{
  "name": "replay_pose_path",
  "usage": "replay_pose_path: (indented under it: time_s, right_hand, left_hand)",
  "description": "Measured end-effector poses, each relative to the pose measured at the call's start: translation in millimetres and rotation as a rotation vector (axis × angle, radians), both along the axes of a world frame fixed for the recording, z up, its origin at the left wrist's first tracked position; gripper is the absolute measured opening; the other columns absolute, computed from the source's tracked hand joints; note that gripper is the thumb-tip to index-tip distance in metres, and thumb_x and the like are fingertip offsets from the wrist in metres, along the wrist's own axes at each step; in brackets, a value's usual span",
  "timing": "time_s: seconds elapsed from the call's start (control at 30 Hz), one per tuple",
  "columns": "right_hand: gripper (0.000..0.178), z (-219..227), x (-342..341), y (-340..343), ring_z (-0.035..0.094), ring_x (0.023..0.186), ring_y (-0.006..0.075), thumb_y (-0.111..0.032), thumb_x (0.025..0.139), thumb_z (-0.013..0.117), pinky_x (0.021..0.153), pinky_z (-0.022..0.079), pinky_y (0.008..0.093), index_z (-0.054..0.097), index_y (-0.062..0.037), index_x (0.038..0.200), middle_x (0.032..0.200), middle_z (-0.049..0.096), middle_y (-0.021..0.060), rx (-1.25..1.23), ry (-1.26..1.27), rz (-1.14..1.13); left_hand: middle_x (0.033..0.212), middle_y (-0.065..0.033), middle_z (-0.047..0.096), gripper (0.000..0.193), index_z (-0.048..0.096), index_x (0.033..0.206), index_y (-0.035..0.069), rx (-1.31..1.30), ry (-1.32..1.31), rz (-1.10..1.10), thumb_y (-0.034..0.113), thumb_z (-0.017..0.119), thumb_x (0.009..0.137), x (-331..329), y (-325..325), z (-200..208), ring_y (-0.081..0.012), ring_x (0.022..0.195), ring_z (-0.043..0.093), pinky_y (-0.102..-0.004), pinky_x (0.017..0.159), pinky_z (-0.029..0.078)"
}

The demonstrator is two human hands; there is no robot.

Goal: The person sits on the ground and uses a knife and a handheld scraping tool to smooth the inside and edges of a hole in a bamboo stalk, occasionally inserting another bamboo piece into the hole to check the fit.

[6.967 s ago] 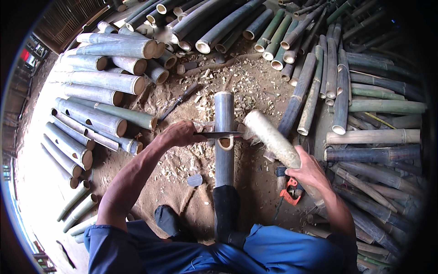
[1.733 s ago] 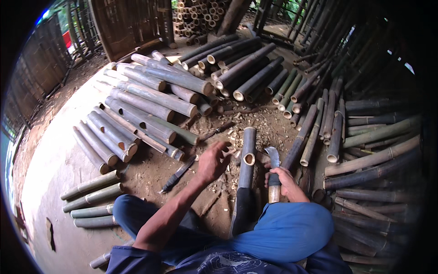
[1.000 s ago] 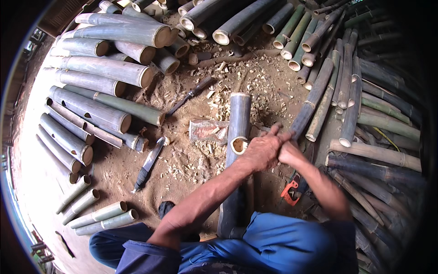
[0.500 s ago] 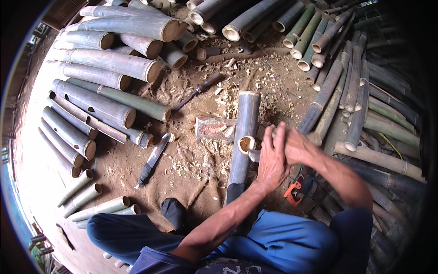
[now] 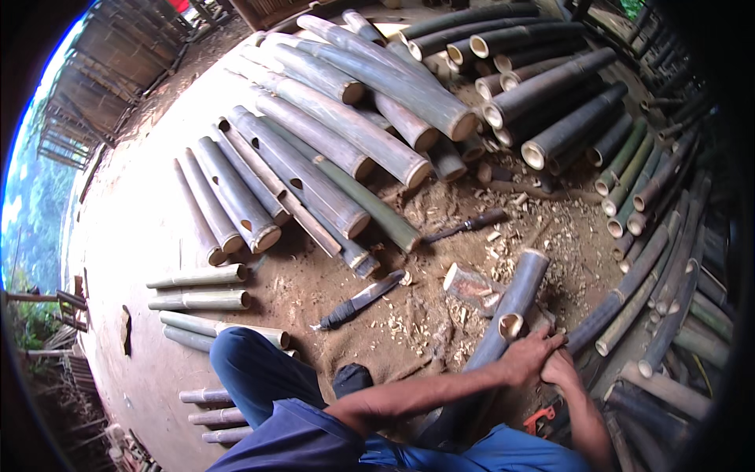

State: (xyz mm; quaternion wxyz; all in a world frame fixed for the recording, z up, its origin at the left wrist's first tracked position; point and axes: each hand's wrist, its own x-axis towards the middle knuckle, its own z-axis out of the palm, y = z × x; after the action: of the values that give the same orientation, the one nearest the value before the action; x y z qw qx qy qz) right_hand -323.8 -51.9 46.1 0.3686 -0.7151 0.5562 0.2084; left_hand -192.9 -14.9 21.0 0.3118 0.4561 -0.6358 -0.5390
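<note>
On the earthen floor, between the seated person's blue-trousered legs (image 5: 255,366), a grey bamboo tube (image 5: 525,283) slants away, its cut hole (image 5: 511,324) facing up. An orange tool handle (image 5: 541,418) lies near the right leg. Beside the hole, the left hand (image 5: 525,355) meets the right hand (image 5: 560,367), fingers bent; I can't tell how far either grip is open or what it has hold of. The tube crosses a short wooden block (image 5: 472,287) amid pale shavings (image 5: 410,330). To its left rests a knife with a dark-wrapped handle (image 5: 362,301); farther on, a slim dark-handled tool (image 5: 468,226). Rows of bamboo sections (image 5: 330,134) fan out behind, and a woven wall (image 5: 130,67) stands beyond.
</note>
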Motion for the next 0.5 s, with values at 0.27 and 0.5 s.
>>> replay_pose_path:
  time_s: [0.27,0.5]
  right_hand:
    - [0.040,-20,48,38,0.066,0.111,0.0313,-0.037,0.097,0.060,0.093,0.054,0.0462,0.061,-0.0143,0.130,0.119,0.068,0.0132,0.377,-0.498,-0.758]
    - [0.033,-18,50,94,0.065,0.105,0.0227,-0.040,0.104,0.056,0.090,0.054,0.0424,0.060,-0.0151,0.124,0.112,0.066,0.0064,0.761,-1.186,-1.805]
  left_hand:
    - [0.128,-0.0144,0.064,0.080,0.062,0.117,0.007,0.146,-0.547,-0.898,0.012,0.085,0.040,11,-31,-11,-0.0299,0.127,0.059,-0.0457,0.100,0.048]
    - [0.166,-0.0235,0.015,0.119,0.014,0.163,0.015,0.096,-0.305,-0.126,0.017,0.087,0.070,89,35,97,-0.0495,0.152,0.020,-0.0611,0.120,0.028]
